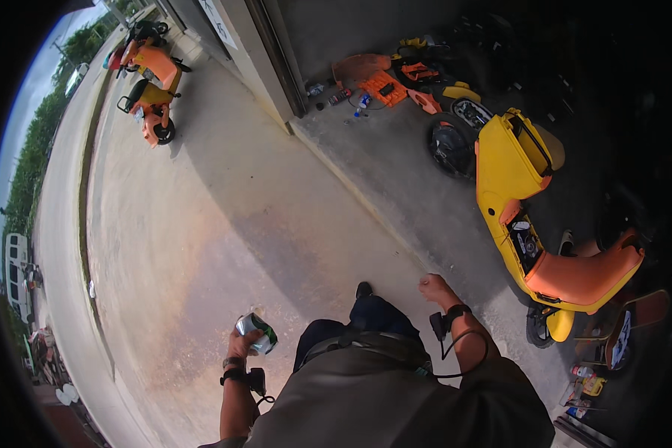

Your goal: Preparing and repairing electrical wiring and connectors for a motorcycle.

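Note:
My left hand [240,343] is wrapped round a silver and green can [258,334], held out to the left of my body. The can is tilted, and its far part is blurred. On the right, my right hand [434,287] is curled into a loose fist above the concrete, with nothing showing in it. Both wrists carry black straps with small devices and cables. Nearest to the right hand is a yellow and orange scooter [504,166] with an opening in its body; a gap separates the two.
A raised doorway edge [351,187] crosses the floor in front. Inside lie orange panels [385,87] and small bottles [363,104]. Bottles and a yellow container [594,385] sit low on the right. Orange scooters [155,112] stand outside; a white van [16,272] is beyond the road.

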The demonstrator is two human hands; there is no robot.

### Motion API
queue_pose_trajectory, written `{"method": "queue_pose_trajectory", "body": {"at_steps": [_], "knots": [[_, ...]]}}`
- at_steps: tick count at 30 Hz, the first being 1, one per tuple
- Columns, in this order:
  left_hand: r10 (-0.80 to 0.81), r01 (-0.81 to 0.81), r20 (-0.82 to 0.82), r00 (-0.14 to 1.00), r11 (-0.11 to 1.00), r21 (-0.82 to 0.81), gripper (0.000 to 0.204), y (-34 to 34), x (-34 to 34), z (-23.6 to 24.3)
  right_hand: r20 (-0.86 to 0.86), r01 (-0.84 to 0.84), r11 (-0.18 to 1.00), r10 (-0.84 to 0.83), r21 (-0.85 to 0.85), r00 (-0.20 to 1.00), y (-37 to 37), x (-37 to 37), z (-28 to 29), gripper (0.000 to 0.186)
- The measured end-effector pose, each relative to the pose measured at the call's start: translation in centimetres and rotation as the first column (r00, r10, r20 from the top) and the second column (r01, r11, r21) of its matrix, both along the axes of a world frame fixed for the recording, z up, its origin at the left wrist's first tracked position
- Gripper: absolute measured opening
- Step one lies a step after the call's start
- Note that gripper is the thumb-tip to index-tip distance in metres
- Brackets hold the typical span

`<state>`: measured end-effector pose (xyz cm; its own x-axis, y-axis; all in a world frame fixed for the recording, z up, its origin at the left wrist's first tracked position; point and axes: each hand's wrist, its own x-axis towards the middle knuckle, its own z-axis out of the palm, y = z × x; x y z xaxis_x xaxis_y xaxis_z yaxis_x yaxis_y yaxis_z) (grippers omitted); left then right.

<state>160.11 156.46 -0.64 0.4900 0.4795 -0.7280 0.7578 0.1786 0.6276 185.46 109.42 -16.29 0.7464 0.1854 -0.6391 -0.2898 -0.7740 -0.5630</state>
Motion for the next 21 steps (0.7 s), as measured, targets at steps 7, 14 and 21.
{"method": "queue_pose_trajectory", "body": {"at_steps": [7,14,21], "knots": [[0.355,-0.358,-0.121,0.927,0.934,-0.004,0.052,10.6,4.1,-0.8,0.448,-0.217,0.910,0.039,0.354,0.893,26.7,31.8,14.5,0.035],[0.047,-0.063,-0.223,0.974,0.996,-0.065,0.055,24.7,27.7,-3.0,0.170,-0.211,0.967,0.186,0.144,0.968,37.5,41.2,6.3,0.038],[-0.302,0.321,0.184,0.935,0.943,-0.085,0.086,34.5,57.6,2.2,0.045,-0.056,0.991,0.062,-0.118,0.997,34.6,48.0,-1.6,0.046]]}}
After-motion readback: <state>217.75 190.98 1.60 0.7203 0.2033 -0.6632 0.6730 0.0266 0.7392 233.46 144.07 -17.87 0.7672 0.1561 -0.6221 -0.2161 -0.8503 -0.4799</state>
